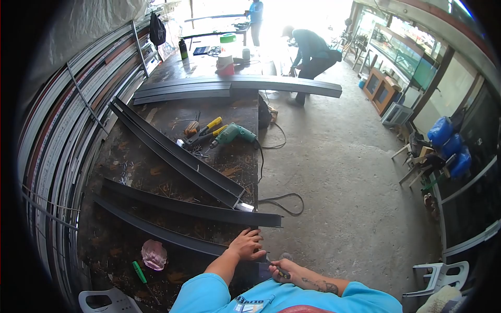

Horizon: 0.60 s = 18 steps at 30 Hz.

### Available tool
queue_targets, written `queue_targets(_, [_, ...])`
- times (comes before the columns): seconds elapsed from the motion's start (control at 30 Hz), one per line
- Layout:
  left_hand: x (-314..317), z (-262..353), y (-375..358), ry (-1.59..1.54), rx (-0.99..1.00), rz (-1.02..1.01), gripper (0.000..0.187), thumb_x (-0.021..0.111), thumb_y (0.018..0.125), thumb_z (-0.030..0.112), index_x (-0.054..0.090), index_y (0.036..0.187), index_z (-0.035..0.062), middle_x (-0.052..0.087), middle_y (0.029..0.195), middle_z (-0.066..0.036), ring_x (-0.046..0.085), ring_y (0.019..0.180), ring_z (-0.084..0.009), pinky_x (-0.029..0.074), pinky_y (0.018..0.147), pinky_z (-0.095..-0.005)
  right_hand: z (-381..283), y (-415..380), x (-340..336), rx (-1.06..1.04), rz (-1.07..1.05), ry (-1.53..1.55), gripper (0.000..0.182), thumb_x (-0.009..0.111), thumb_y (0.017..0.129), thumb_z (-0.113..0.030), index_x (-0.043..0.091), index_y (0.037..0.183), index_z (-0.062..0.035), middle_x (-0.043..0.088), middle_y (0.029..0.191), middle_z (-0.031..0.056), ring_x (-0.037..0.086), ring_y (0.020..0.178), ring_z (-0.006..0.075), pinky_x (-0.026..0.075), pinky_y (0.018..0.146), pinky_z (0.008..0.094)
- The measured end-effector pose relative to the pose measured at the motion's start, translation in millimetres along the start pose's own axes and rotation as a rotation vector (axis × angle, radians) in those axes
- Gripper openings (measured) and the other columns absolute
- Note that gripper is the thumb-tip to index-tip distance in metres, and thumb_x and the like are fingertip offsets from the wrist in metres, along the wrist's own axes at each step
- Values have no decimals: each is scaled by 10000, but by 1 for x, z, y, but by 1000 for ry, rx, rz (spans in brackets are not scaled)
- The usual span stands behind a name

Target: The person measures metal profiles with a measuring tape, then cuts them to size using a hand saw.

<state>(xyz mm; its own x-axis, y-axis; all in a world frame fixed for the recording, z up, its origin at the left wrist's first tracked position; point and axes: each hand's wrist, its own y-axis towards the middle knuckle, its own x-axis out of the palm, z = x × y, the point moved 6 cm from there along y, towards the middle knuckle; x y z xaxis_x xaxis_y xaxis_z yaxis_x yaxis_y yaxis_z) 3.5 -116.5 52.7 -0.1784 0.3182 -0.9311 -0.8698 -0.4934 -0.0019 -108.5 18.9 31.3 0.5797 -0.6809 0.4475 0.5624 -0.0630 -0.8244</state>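
Observation:
My left hand [247, 244] lies over the end of a dark metal channel [172, 232] at the table's right edge, its fingers curled across the metal. Close by on the right, my right hand [285, 271] is closed round a dark-handled hand tool that looks like a screwdriver [283, 273]. Its front end points at the channel's end; the contact there is too small to make out. Just beyond lies a second dark channel [193, 207], its end jutting past the table edge. Farther off, a longer pair of dark profiles [177, 153] runs diagonally across the table.
A green power drill [232, 134] and yellow-handled cutters [211, 125] lie on the table [120, 151]. Nearer are a green screwdriver [139, 272] and pink crumpled material [154, 254]. Grey profiles [188, 88] cross the far end. A person [313, 49] bends beyond them; a black cable [292, 196] loops over the floor.

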Motion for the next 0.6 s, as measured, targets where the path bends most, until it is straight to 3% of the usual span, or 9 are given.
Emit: queue_targets(0.6, [0,1,0,12,-6,27,360,593,884,497,749,916,174,648,1216,-20,447,1334,-259,318,1115,-517,2,2,1,4,-9,-13,268,387,1039,-243,527,965,-27,613,648,59,588,492,139,503,398,254])
